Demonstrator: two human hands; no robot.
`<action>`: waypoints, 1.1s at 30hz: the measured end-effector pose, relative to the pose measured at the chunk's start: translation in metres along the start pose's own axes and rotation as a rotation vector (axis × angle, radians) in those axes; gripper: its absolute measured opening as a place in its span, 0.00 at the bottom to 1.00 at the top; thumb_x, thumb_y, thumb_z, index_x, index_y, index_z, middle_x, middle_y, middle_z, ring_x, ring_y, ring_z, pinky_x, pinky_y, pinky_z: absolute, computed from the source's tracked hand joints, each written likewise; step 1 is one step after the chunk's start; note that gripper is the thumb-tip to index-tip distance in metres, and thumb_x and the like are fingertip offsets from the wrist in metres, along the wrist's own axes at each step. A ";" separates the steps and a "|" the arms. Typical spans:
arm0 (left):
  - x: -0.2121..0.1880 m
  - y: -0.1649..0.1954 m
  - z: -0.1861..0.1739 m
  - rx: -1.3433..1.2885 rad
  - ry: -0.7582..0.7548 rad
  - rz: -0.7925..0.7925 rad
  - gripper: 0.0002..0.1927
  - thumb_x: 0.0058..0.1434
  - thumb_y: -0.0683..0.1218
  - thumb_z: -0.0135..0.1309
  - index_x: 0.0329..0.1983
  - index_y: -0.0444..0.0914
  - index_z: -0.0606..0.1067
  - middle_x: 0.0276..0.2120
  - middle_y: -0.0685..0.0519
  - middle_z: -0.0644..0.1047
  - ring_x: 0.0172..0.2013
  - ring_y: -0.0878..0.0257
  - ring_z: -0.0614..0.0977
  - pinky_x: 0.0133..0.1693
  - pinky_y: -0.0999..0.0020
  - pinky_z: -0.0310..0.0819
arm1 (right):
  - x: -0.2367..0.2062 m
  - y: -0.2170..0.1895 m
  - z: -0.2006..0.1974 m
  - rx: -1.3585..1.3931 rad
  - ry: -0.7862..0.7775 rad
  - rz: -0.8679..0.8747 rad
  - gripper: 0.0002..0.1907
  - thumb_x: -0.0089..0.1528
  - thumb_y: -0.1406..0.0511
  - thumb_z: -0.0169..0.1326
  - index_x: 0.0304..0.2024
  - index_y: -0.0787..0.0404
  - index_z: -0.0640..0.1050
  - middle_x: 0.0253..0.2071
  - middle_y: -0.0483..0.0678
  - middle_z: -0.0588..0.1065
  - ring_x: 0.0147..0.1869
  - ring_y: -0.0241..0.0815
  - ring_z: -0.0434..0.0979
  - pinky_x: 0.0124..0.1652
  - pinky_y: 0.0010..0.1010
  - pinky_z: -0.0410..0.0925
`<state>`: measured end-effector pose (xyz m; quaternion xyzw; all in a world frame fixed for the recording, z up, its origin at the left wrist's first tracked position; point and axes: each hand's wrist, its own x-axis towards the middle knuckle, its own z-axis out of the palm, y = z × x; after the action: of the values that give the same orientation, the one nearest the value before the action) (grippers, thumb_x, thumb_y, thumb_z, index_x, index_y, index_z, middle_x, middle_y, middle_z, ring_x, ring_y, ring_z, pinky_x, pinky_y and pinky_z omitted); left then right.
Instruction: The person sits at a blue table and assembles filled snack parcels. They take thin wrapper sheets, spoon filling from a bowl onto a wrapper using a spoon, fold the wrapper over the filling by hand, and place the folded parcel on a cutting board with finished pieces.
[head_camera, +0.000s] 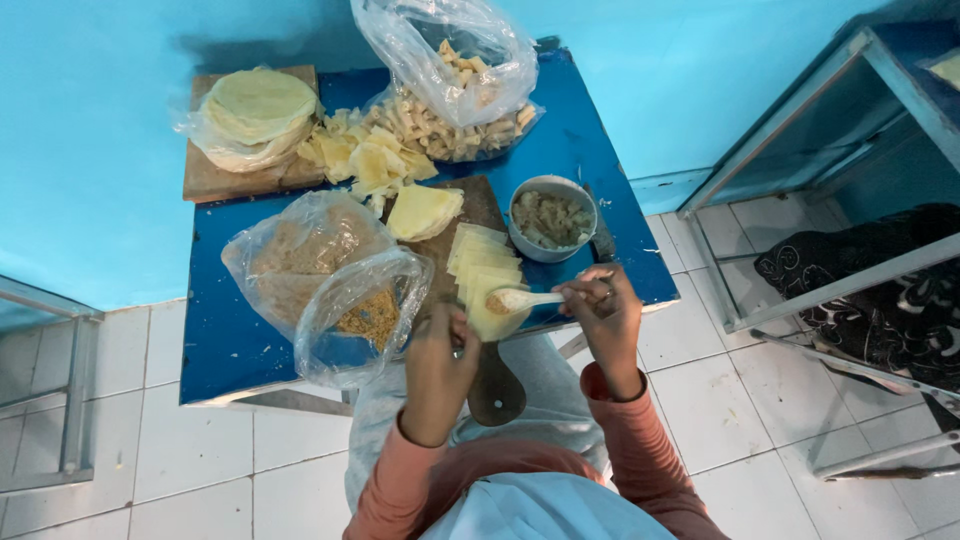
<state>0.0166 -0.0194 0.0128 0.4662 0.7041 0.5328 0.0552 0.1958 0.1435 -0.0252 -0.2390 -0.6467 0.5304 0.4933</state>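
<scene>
The blue worktop (250, 340) is crowded, and the open plastic bag (360, 315) of crumbs sags at its near edge; a nudge from the left hand (440, 365) could tip it off. That hand's fingers grasp a pastry wrapper (495, 320) over the wooden board (495, 385). The right hand (605, 310) pinches a spoon (520, 299) of filling above the wrapper, and a tilt would spill it.

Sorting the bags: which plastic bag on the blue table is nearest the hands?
The open clear bag of brown crumbs, beside the left hand; the cut-pieces bag and wrapper-stack bag lie at the far edge.
</scene>
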 end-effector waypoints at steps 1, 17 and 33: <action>0.001 -0.002 -0.004 -0.011 -0.023 -0.036 0.08 0.57 0.36 0.57 0.39 0.33 0.72 0.26 0.45 0.78 0.28 0.51 0.82 0.31 0.58 0.75 | 0.000 0.000 0.002 -0.025 -0.022 -0.034 0.15 0.64 0.81 0.53 0.48 0.64 0.66 0.41 0.57 0.80 0.43 0.40 0.83 0.38 0.26 0.76; -0.006 0.000 -0.006 -0.128 0.032 -0.100 0.09 0.61 0.36 0.57 0.44 0.32 0.73 0.26 0.48 0.78 0.26 0.60 0.82 0.31 0.66 0.76 | -0.022 -0.032 0.009 -0.378 -0.206 -0.464 0.17 0.61 0.81 0.59 0.47 0.65 0.70 0.41 0.56 0.82 0.48 0.47 0.86 0.44 0.32 0.80; -0.019 -0.005 0.001 -0.061 0.100 0.082 0.07 0.63 0.37 0.57 0.42 0.30 0.73 0.34 0.42 0.77 0.33 0.50 0.81 0.37 0.59 0.75 | 0.005 -0.022 0.097 -0.251 -0.206 -0.490 0.14 0.66 0.76 0.58 0.53 0.63 0.73 0.53 0.57 0.78 0.54 0.44 0.83 0.48 0.31 0.79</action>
<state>0.0252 -0.0324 0.0001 0.4655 0.6696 0.5786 0.0124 0.1121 0.0971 0.0018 -0.0798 -0.7923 0.3327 0.5051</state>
